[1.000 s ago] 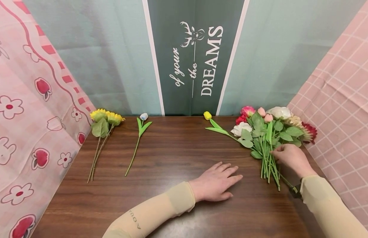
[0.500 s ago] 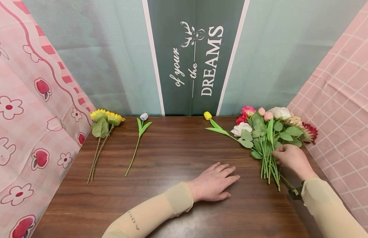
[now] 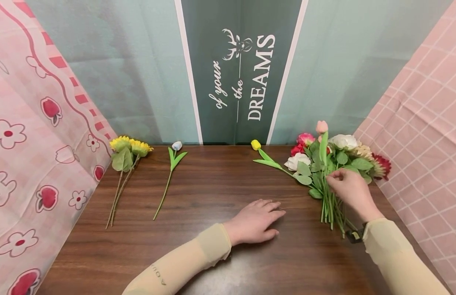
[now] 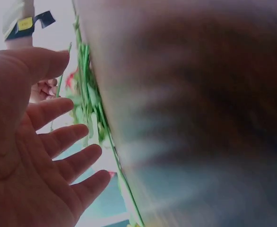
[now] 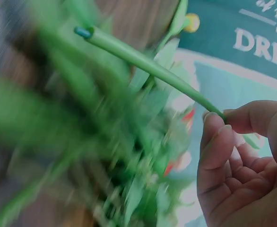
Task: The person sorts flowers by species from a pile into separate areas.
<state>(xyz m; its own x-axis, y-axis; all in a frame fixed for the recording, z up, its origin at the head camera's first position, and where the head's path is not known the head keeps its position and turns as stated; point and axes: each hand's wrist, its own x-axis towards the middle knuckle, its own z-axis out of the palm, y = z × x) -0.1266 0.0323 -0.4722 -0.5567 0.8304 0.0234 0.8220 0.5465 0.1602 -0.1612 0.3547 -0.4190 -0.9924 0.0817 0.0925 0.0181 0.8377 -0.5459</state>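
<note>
Between thumb and fingertips my right hand [image 3: 349, 190] pinches the green stem [image 5: 152, 67] of a pink tulip [image 3: 322, 127]. The tulip's head stands above the heap of flowers [image 3: 316, 180] at the right, and its cut stem end shows in the right wrist view. White, red, pink and cream blooms lie in that heap, their stems towards me. Palm down over the middle of the table, my left hand [image 3: 254, 223] has its fingers spread and holds nothing. A yellow tulip [image 3: 255, 144] lies at the heap's left side.
On the brown wooden table [image 3: 213, 180], two sunflowers [image 3: 140, 147] lie at the far left, with a pale blue tulip [image 3: 177, 146] beside them. A green curtain [image 3: 147, 82] hangs behind; pink patterned cloths [image 3: 427, 106] line both sides.
My right hand has lifted the pink tulip up from the heap, moving slightly left and away from me. The left hand has shifted a little left. The camera view has shifted slightly.
</note>
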